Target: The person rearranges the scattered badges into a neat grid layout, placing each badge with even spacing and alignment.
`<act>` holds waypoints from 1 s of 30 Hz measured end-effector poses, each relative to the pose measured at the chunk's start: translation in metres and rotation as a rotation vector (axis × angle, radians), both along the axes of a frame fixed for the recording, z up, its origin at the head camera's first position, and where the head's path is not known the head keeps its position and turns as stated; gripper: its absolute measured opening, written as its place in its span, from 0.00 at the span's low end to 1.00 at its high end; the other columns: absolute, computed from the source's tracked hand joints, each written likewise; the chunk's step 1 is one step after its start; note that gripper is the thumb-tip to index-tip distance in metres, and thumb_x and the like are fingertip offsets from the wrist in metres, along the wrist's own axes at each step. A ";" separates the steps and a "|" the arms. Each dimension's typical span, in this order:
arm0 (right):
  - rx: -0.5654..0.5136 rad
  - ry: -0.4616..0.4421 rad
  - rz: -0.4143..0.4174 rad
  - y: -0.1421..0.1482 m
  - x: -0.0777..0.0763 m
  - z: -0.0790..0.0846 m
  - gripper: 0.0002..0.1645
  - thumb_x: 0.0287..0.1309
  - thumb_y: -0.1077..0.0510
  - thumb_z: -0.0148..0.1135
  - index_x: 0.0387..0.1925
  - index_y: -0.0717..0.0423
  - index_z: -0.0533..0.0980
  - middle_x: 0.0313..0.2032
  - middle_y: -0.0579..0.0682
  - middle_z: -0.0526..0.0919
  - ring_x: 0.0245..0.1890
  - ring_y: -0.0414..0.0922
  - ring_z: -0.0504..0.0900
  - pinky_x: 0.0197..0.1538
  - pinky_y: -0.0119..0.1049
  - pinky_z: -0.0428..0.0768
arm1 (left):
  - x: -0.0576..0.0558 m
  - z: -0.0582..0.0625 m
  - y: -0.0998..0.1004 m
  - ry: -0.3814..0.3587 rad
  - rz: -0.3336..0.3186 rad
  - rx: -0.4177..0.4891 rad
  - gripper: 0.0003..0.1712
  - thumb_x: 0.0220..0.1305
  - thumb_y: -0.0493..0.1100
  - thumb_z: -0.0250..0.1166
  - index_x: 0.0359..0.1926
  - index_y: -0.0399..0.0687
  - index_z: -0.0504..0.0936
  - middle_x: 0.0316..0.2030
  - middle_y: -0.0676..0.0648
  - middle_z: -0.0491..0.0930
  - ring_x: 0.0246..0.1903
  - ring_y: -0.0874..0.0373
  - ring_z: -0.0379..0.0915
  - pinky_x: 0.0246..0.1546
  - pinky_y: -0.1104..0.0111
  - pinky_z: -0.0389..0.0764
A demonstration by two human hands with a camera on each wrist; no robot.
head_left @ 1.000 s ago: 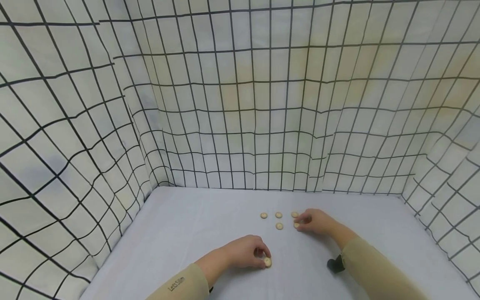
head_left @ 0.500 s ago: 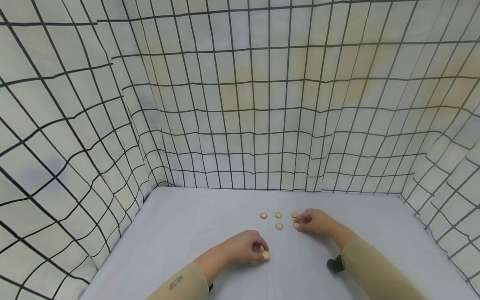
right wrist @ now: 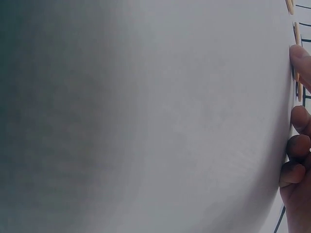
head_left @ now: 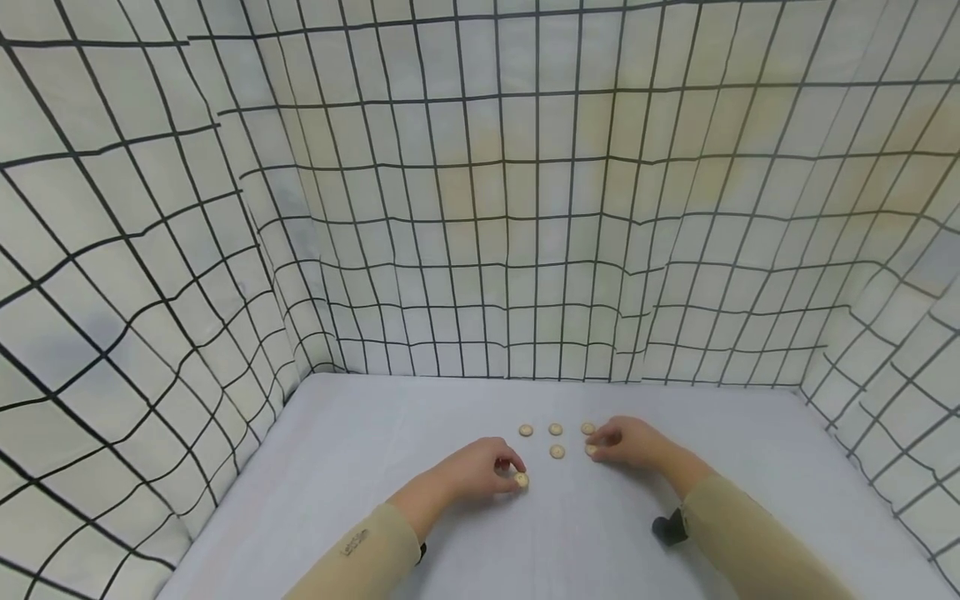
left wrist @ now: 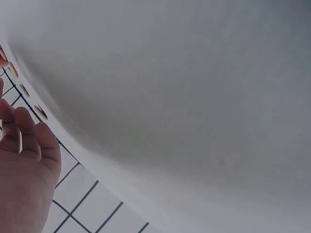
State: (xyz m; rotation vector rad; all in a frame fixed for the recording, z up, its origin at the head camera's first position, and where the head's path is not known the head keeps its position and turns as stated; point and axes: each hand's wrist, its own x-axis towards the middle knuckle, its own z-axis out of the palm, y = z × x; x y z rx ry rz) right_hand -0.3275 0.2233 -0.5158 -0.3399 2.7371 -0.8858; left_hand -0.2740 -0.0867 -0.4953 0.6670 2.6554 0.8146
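Note:
My left hand (head_left: 476,468) pinches a small round pale wooden disc (head_left: 522,481) between thumb and finger, close over the white cloth. Farther right, my right hand (head_left: 630,442) holds another wooden disc (head_left: 592,451) by its edge at the cloth. Beyond them three discs lie in a row: a left one (head_left: 526,430), a middle one (head_left: 555,428) and a right one (head_left: 588,427) near my right fingertips. Nearer to me, under the middle one, is a further disc (head_left: 557,451). The left wrist view shows my left fingers (left wrist: 46,141) curled, their tips partly cut off by the frame.
A white cloth (head_left: 360,442) covers the table. White walls with a black grid (head_left: 480,250) rise at its back and both sides. A black strap piece (head_left: 670,528) sticks out at my right sleeve (head_left: 750,533).
My left hand has moved forward and slightly left with its disc, closer to the rows. The right hand stays at its disc, and the lying discs have not moved.

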 end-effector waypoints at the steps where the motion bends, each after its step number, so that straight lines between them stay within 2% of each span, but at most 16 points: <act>1: -0.002 -0.003 -0.002 0.000 0.000 0.000 0.15 0.49 0.47 0.76 0.41 0.38 0.85 0.40 0.40 0.80 0.45 0.42 0.77 0.53 0.48 0.75 | -0.003 0.000 0.000 0.003 0.005 -0.003 0.08 0.59 0.49 0.72 0.41 0.62 0.86 0.35 0.60 0.73 0.38 0.63 0.69 0.43 0.66 0.73; 10: -0.014 -0.013 -0.002 0.002 0.001 -0.003 0.16 0.48 0.45 0.76 0.41 0.39 0.85 0.40 0.40 0.80 0.45 0.43 0.77 0.53 0.48 0.75 | -0.020 0.001 0.004 -0.018 0.016 0.018 0.09 0.59 0.49 0.71 0.42 0.61 0.86 0.36 0.58 0.74 0.39 0.61 0.69 0.43 0.65 0.72; 15: -0.015 -0.004 0.009 0.002 0.000 0.000 0.15 0.49 0.47 0.75 0.42 0.39 0.84 0.40 0.40 0.80 0.45 0.43 0.77 0.53 0.49 0.75 | -0.029 0.004 0.005 -0.005 0.036 0.018 0.10 0.59 0.48 0.71 0.43 0.58 0.86 0.35 0.56 0.73 0.38 0.59 0.68 0.41 0.64 0.71; 20: -0.010 -0.012 -0.004 0.001 -0.002 0.001 0.14 0.50 0.48 0.75 0.41 0.38 0.84 0.40 0.40 0.80 0.46 0.42 0.77 0.55 0.48 0.75 | -0.038 0.001 0.003 0.003 0.065 0.020 0.10 0.60 0.48 0.71 0.42 0.57 0.86 0.35 0.55 0.74 0.38 0.59 0.68 0.42 0.62 0.71; 30: -0.025 -0.001 -0.004 0.001 -0.002 -0.001 0.14 0.49 0.49 0.76 0.40 0.38 0.84 0.39 0.40 0.80 0.44 0.41 0.77 0.54 0.47 0.75 | -0.044 -0.004 0.002 -0.029 0.117 0.034 0.09 0.61 0.49 0.71 0.42 0.56 0.85 0.33 0.54 0.74 0.36 0.58 0.69 0.40 0.61 0.70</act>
